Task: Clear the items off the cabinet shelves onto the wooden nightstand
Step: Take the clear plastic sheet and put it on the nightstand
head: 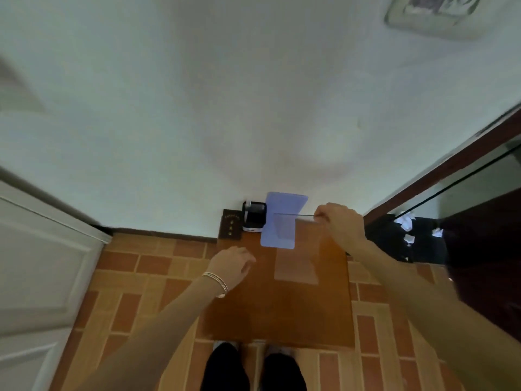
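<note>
The wooden nightstand (282,311) has a glossy orange-brown top and stands against the pale wall. Three things are lined up along its back edge: a dark brown booklet (230,224) with gold lettering propped upright at the left corner, just beside it a small black and white device (254,217), and next a lavender sheet (284,203) with rounded corners leaning on the wall. A clear sheet (296,249) hangs upright in front of the lavender one, over the nightstand's top, pinched at its upper right corner by the right hand (339,222).
</note>
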Available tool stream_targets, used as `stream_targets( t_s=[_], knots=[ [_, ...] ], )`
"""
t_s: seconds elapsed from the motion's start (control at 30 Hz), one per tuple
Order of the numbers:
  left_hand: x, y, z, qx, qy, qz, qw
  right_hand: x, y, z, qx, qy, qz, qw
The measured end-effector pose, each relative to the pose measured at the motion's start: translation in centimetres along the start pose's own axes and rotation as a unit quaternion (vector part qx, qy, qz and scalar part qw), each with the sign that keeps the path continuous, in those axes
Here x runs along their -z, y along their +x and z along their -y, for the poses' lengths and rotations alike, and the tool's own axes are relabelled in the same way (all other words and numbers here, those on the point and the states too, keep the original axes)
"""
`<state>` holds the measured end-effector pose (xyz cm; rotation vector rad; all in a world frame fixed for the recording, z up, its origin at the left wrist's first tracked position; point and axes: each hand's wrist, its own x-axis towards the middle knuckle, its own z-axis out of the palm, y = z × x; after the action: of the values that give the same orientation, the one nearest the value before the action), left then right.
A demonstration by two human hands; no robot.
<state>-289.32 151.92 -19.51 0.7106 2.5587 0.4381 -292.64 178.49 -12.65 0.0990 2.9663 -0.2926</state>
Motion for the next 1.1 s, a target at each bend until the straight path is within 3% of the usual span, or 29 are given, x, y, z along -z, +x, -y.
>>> stream_targets(
  t_s=[0.47,0.73,0.83,0.97,1.1],
  knots=[
    [-12.7,6.3,1.9,0.054,0.067,0.103,0.991,-10.2,5.3,-4.7,0.009,0.070,-0.047,0.996],
    [-17.0,9.1,4.0,-0.031,0.127,0.031,0.991,-14.7,2.1,-6.4,-0.024,0.275,-0.128,0.953],
    [-18.8,10.2,5.8,-0.058,0.142,-0.011,0.988,-18.4,-0.9,-7.0,0.037,0.173,-0.128,0.976],
    [-20.3,11.2,7.4,-0.060,0.154,-0.050,0.985,-24.7,-2.9,-7.5,0.148,0.034,0.006,0.988],
    [-21.2,11.9,7.8,-0.058,0.147,-0.069,0.985,-28.4,-2.5,-7.6,0.160,-0.051,0.060,0.984]
  ],
)
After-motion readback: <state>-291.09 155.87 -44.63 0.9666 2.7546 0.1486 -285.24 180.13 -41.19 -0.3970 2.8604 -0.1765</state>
